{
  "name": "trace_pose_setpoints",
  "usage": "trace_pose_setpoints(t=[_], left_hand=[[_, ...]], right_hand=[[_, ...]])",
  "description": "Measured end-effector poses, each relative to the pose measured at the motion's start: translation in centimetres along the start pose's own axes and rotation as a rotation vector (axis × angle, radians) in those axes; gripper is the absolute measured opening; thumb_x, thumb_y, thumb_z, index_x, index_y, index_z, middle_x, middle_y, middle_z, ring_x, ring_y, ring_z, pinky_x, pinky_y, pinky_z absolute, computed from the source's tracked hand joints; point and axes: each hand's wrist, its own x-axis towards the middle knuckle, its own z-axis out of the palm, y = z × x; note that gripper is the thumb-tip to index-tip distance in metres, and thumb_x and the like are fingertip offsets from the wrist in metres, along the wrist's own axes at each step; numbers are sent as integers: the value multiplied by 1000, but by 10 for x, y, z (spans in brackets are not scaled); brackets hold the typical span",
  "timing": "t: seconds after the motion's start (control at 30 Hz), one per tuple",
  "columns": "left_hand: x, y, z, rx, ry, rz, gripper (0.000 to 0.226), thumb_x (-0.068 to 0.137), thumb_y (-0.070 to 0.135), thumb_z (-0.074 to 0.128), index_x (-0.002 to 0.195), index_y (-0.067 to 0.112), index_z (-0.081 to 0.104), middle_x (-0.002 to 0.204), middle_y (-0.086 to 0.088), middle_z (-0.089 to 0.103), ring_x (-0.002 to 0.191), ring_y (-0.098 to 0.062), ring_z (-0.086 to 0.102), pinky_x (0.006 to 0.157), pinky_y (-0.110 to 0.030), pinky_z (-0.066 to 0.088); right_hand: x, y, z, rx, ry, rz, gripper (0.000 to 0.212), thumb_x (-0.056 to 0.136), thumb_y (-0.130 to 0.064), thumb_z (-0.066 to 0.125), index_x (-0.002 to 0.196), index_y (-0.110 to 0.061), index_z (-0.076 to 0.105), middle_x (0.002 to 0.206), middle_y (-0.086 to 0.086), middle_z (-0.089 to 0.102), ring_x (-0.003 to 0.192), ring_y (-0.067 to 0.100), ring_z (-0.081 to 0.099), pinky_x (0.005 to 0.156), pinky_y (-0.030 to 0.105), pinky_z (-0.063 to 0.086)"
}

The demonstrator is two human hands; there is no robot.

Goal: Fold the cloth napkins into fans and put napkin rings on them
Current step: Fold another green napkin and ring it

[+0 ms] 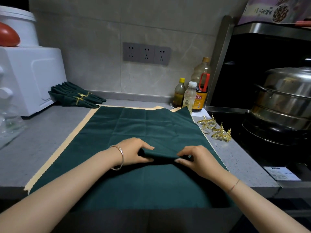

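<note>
Left hand (134, 153) and right hand (196, 159) each pinch a raised pleat in the green napkin (134, 125) spread flat on the bench (42, 140), finished fans (75, 96) far left, rings (214, 128) right.

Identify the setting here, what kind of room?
Likely a home kitchen counter: steel steamer pot over a dark cooktop, oil and sauce bottles against the tiled wall, triple wall socket above.

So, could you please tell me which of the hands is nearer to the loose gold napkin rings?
Right. The right hand pinches the green napkin in front and left of the napkin rings; the left hand pinches it farther left.
</note>
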Motion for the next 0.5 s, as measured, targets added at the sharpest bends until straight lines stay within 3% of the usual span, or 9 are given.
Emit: trace_pose_setpoints(t=[0.07, 0.13, 0.2, 0.27, 0.37, 0.43, 0.5], left_hand=[[6, -8, -4, -165, 100, -23, 29, 80, 47, 71, 96, 23, 73, 92, 9, 73, 82, -5, 64, 77, -25, 50], [14, -12, -5, -280, 158, -94, 33, 76, 46, 75, 77, 14, 69, 65, 4, 63, 56, -5, 49, 58, -24, 42], [22, -19, -4, -350, 163, -157, 48, 71, 57, 73, 81, 10, 70, 65, -3, 60, 57, -8, 44, 58, -28, 40], [30, -25, -2, -395, 174, -184, 51, 66, 68, 69, 78, 19, 70, 70, -4, 63, 61, -7, 45, 64, -32, 45], [38, -25, 1, -398, 191, -218, 29, 75, 52, 73, 64, 27, 61, 69, 4, 63, 62, -6, 49, 66, -25, 43], [42, -26, 4, -377, 208, -231, 32, 76, 44, 75, 61, 23, 56, 71, 4, 62, 64, -7, 50, 64, -19, 40], [46, -28, 8, -354, 222, -245, 40, 75, 44, 76, 59, 19, 50, 68, 3, 57, 63, -11, 47, 63, -23, 38]], right_hand=[[5, 2, -2, 175, -42, 100, 10, 79, -34, 75, 76, -25, 72, 73, -10, 70, 62, 1, 56, 64, 20, 45], [9, 4, -4, 335, -91, 201, 13, 77, -29, 77, 70, -25, 67, 65, -9, 66, 56, -1, 52, 58, 17, 41], [15, 6, -5, 456, -136, 295, 16, 74, -28, 80, 72, -18, 67, 64, -5, 62, 59, 3, 48, 57, 17, 36], [20, 9, -7, 508, -170, 365, 20, 73, -30, 80, 73, -15, 66, 65, -1, 60, 62, 7, 45, 56, 17, 33], [27, 10, -8, 545, -193, 426, 20, 75, -28, 79, 68, -17, 65, 65, -1, 59, 64, 8, 45, 55, 14, 32], [30, 8, -9, 541, -208, 436, 20, 75, -27, 79, 67, -16, 64, 65, -1, 59, 63, 7, 46, 56, 12, 33], [34, 8, -8, 505, -219, 435, 21, 75, -26, 79, 66, -16, 63, 60, -4, 59, 53, 0, 45, 53, 10, 34]])
